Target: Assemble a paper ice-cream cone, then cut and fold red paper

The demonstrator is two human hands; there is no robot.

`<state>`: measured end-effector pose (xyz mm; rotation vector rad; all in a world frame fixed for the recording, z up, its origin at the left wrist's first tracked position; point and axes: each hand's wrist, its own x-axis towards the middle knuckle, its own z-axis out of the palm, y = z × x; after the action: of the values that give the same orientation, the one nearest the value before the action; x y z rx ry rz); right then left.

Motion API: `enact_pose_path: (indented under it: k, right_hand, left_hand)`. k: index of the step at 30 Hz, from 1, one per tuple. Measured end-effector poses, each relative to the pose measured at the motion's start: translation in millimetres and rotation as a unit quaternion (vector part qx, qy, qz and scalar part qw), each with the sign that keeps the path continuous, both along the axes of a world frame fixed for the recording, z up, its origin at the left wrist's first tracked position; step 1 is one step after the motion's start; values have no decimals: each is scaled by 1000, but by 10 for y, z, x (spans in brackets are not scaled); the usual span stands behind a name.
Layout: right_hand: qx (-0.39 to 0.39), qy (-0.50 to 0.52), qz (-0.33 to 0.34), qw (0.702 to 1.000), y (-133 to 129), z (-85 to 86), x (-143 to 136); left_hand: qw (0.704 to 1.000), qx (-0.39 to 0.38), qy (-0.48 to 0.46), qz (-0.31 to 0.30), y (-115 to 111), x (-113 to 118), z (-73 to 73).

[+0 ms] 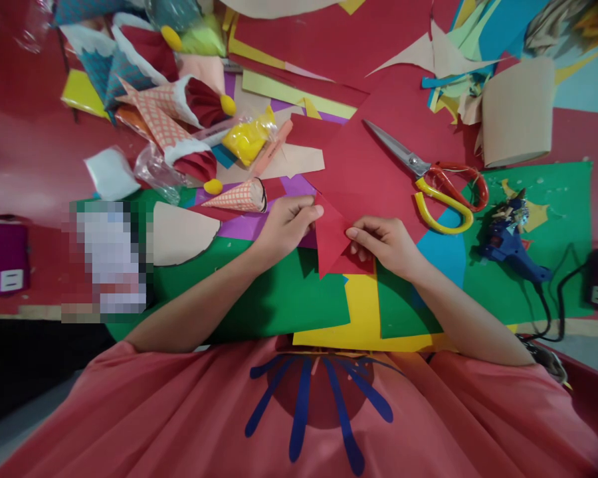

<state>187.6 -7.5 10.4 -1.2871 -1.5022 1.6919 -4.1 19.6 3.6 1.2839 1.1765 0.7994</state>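
Observation:
Between my two hands is a small pointed piece of red paper [331, 234]. My left hand [290, 224] pinches its upper left corner between thumb and fingers. On the other side, my right hand [383, 244] grips the right edge, thumb on top and the other fingers curled beneath. A paper cone [236, 196] with an orange check pattern lies just left of my left hand. Scissors [421, 174] with one red and one yellow handle rest half open on red sheets, above and right of my right hand.
A blue glue gun [515, 249] with a cord lies on green card [568, 199] at right. Decorated cones [179, 106] with yellow tips pile up at upper left. A beige paper roll [518, 113], a beige cut piece [182, 232] and paper scraps surround the work spot.

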Motion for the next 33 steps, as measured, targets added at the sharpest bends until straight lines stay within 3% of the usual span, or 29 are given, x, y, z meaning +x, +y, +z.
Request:
enact_pose_path:
  k: [9, 33]
  right_hand:
    - [9, -9, 15, 1000, -2, -6, 12]
    - [34, -24, 30, 999, -3, -23, 16]
  left_hand:
    - [1000, -8, -14, -24, 58, -33, 36]
    - [998, 21, -2, 53, 25, -23, -7]
